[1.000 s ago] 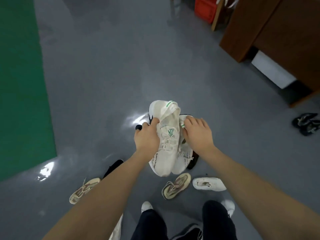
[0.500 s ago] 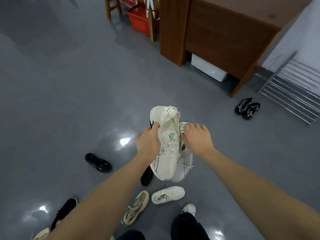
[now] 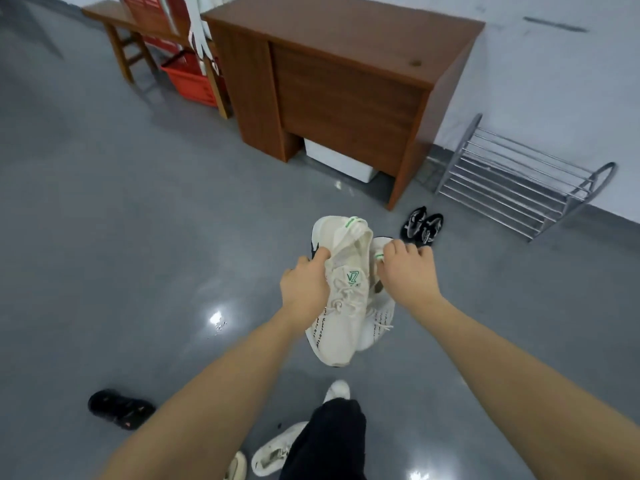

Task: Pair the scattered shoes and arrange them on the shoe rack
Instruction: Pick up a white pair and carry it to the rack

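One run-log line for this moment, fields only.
left hand: holds white sneaker | right hand: holds second white sneaker | shoe rack: empty, ahead right | black pair: on floor

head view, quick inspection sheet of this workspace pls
surface: grey glossy floor, glare spots
job's things: two cream sneakers held together, toes down; empty metal rack by wall; black pair on floor near rack
clutter: black sandal, white shoe, beige shoe near feet
grippers: left hand and right hand each grip a sneaker
cables: nothing seen
surroundings: wooden desk, bench, red basket
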The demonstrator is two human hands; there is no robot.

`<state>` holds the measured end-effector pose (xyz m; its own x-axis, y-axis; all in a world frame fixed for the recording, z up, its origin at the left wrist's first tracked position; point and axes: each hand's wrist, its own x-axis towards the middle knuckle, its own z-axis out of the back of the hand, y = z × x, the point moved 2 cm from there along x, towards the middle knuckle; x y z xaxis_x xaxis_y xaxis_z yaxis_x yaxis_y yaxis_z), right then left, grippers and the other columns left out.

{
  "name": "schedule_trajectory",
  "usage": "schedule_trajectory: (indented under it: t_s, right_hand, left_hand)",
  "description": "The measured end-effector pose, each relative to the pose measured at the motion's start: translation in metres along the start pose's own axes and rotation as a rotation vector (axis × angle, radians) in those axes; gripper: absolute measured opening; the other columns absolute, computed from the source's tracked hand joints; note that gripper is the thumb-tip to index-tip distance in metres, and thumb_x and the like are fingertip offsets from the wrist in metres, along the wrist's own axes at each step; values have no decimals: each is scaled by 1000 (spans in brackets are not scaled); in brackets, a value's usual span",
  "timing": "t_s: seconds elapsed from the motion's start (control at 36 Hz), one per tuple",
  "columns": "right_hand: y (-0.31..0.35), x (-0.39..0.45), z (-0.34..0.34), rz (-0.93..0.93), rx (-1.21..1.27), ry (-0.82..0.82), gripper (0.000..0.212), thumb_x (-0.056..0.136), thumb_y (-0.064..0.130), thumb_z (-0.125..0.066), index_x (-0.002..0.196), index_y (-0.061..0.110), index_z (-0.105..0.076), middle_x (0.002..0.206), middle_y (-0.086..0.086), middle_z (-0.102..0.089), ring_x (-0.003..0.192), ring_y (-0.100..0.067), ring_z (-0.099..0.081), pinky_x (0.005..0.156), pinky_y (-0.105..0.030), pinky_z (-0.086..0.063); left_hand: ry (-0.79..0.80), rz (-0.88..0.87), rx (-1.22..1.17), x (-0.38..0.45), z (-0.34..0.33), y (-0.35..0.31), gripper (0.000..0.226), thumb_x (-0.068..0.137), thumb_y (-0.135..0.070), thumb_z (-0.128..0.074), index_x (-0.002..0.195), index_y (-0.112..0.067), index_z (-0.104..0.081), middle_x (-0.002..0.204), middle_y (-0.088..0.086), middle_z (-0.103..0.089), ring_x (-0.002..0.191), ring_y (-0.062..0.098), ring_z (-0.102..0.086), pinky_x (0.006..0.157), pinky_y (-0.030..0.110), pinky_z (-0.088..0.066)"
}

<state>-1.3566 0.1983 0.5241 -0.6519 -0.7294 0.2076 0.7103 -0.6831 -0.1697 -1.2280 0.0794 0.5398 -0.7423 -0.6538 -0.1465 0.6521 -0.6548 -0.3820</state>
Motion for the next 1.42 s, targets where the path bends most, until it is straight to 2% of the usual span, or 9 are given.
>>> schedule_trajectory:
  t_s: [0.14,0.28,0.44,0.67,0.81,0.89,1.14,1.28,1.42]
  right_hand:
    - [-40,55,-18,23,28,-89,15,79,19,-59,75,5,-62,78,-9,-61,64,-29,-58,77,-40,-34]
    - [-83,110,-45,15,64,26,16,85,18,-59,91,3,-64,89,-9,-63,82,-31,-59,88,-41,-34]
    - [-136,179,-63,-10,36,125,16,86,20,-60,91,6,-65,87,-7,-64,81,-29,-60,87,-40,-42]
    - [-218,234,-90,-88,57,165,14,68,19,-74,65,10,-63,62,-3,-57,56,-25,-56,72,-36,-48]
    - [-279,255,-118,-39,63,307,28,95,25,-37,98,9,-59,98,-6,-60,91,-28,-56,88,-38,-33]
    - [-320,267,-131,-26,73,308,30,97,25,-31,104,10,-55,106,-5,-59,97,-27,-54,87,-37,-31]
    - [-465,306,-179,43,72,372,30,99,27,-34,114,9,-52,113,-6,-58,102,-27,-54,87,-37,-34]
    - [-523,316,-209,-10,-6,382,23,74,26,-73,86,6,-67,76,-5,-66,66,-25,-62,65,-32,-43]
    - [-555,324,-245,-26,44,344,23,63,21,-81,72,8,-65,64,-5,-64,55,-25,-59,58,-31,-44]
  left_hand:
    - [27,-3,-38,63,-8,-31,37,92,-5,-36,123,-23,-43,104,8,-54,78,29,-49,71,30,-33]
    - [26,-14,-44,130,-16,-67,32,93,-5,-35,120,-21,-44,91,3,-42,74,28,-44,70,30,-30]
    - [46,-41,-47,211,-24,-125,30,94,-5,-36,117,-22,-43,93,3,-47,72,25,-42,69,30,-29]
    - [84,-110,-16,284,-44,-201,35,94,-3,-35,120,-24,-43,96,2,-49,73,23,-43,74,28,-31]
    - [118,-128,28,323,-72,-256,35,93,-1,-36,118,-23,-43,99,5,-52,73,24,-44,74,28,-30]
    - [132,-132,48,342,-91,-292,36,91,0,-36,118,-22,-43,104,5,-54,75,23,-42,76,29,-29]
    - [165,-63,65,399,-154,-417,39,90,1,-37,121,-22,-44,106,7,-53,77,27,-45,84,34,-36]
    - [173,-25,68,424,-188,-467,38,94,-1,-36,124,-24,-42,109,6,-52,76,26,-43,80,32,-34]
    - [194,-65,74,452,-224,-498,40,92,0,-37,124,-23,-42,113,7,-52,82,29,-51,82,30,-35]
